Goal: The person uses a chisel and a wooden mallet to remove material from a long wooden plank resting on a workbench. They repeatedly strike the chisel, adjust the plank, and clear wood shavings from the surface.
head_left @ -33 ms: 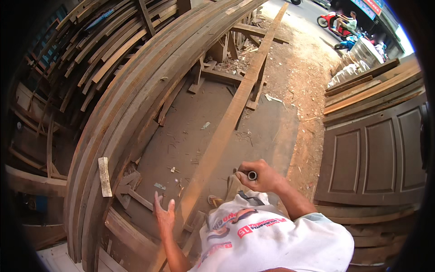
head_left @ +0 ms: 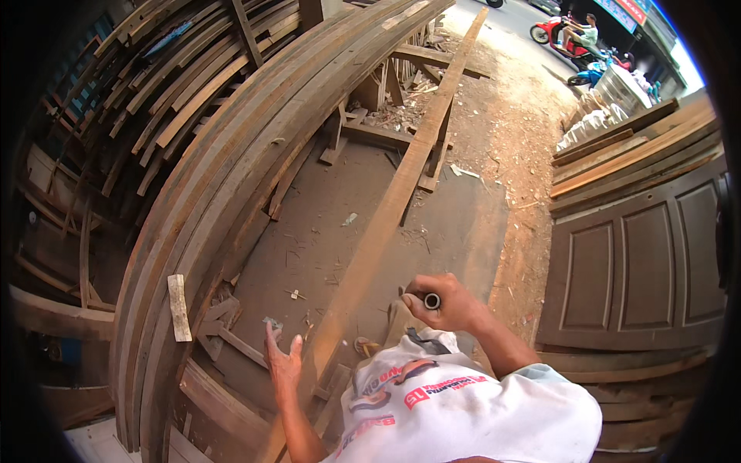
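Note:
My right hand [head_left: 451,302] is closed in a fist around a tube-like handle, its round, dark-centred end [head_left: 432,301] pointing up. Whatever the handle leads to below is hidden by my fist. To the left, my left hand [head_left: 284,356] holds nothing, its fingers apart and the index finger stretched forward. Between my two hands runs a long brown plank [head_left: 395,207], stretching from beside my body toward the road. My left hand is just left of this plank; whether it touches the plank I cannot tell.
Long thick beams [head_left: 231,166] are stacked on my left, with a short pale wood strip [head_left: 179,309] on top. Wooden supports [head_left: 440,147] stand under the plank's far part. To the right lean a panelled door [head_left: 629,270] and boards [head_left: 633,166]. A person rides a red motorbike [head_left: 567,46] on the road.
My left hand has shifted very slightly, a little lower and to the right. The motorbike rider has moved a bit left. My right hand keeps its grip on the handle.

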The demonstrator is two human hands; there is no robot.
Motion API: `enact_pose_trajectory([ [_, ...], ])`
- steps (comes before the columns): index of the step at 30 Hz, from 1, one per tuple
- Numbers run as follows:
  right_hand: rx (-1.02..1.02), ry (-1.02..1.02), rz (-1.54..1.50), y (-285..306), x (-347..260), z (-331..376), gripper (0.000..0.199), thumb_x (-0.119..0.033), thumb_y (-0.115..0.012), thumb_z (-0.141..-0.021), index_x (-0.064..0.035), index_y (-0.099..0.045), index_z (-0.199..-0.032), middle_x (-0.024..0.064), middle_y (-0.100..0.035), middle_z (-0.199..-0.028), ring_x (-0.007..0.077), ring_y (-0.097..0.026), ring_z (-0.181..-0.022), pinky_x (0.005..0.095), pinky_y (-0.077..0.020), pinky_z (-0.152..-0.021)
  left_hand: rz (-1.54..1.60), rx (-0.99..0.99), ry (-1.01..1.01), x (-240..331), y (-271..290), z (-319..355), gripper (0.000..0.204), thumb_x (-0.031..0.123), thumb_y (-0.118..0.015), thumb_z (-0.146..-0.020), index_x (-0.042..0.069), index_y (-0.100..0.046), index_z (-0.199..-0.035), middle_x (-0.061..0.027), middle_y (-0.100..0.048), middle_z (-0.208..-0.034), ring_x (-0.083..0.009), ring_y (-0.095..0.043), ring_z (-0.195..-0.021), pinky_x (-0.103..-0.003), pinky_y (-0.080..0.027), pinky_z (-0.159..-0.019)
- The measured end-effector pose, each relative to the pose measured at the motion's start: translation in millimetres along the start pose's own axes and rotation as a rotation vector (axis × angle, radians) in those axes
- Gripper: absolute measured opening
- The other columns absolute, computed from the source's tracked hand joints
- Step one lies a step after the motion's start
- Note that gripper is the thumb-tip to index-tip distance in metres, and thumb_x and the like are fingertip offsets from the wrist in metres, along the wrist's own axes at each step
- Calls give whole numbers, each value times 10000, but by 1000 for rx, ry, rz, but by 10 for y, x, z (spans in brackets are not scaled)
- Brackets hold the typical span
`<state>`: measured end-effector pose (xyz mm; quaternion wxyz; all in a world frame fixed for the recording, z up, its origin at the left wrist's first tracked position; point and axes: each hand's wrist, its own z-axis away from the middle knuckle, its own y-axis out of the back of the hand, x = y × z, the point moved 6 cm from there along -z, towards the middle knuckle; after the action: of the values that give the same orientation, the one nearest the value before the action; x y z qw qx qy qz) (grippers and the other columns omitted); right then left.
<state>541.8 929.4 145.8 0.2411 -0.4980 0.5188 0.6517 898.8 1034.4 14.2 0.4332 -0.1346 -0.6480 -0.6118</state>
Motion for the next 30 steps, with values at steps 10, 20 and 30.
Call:
enact_pose_trajectory([
  [10, 485, 65, -385, 1029, 1043, -428, 222, -201, -656, -942, -28, -614, -810, 1, -593, -663, 60, -509, -586, 239, -397, -516, -205, -417, -367, 2381, -2141, -1824, 1037, 574, -772, -792, 8, -325, -1537, -280, -465, -1471, -410, -485, -1349, -497, -416, -1109],
  [20, 546, -191, -100, 2154, 1602, -841, 219, -167, -727, -891, -23, -609, -776, -34, -541, -625, 37, -449, -603, 246, -360, -522, -82, -650, -217, 2977, -3367, -2507, 1050, 477, -828, -716, 51, -319, -1530, -288, -535, -1408, -389, -545, -1302, -459, -435, -1085],
  [30, 202, -233, -48, 1916, 1571, -1377, 209, -207, -713, -901, -44, -638, -794, -44, -519, -631, 43, -441, -583, 243, -359, -516, -130, -657, -90, 2391, -2818, -2066, 936, 315, -795, -723, 65, -353, -1510, -254, -589, -1350, -407, -579, -1241, -457, -469, -1040],
])
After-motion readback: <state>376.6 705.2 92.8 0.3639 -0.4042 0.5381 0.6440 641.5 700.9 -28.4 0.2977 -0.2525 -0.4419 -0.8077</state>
